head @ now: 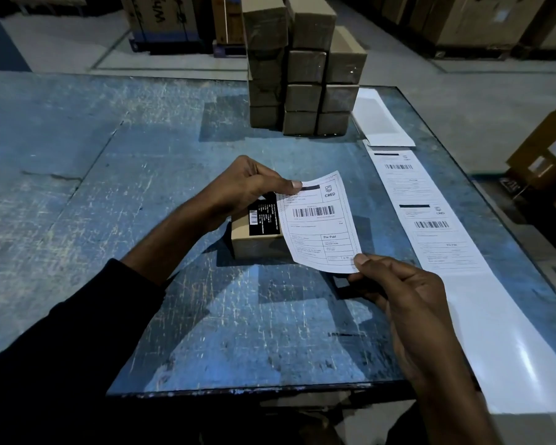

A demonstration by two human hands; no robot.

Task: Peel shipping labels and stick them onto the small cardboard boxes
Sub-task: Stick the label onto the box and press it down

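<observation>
Label [318, 220]: thin, light and floppy, likely sticky underneath; best held by opposite corners, kept taut so it cannot fold onto itself.
Label place: in the air just above the box [254, 242], covering the box's right part.
Left hand [247, 184]: thumb and fingers pinch the label's top left corner, over the box.
Right hand [395, 284]: pinches the bottom right corner, near side of the box.
Strip [430, 226]: right of the box, more labels on it.
Stack [302, 91]: beyond the box.

The label [318, 221] hides the small box's [254, 242] right side.
</observation>
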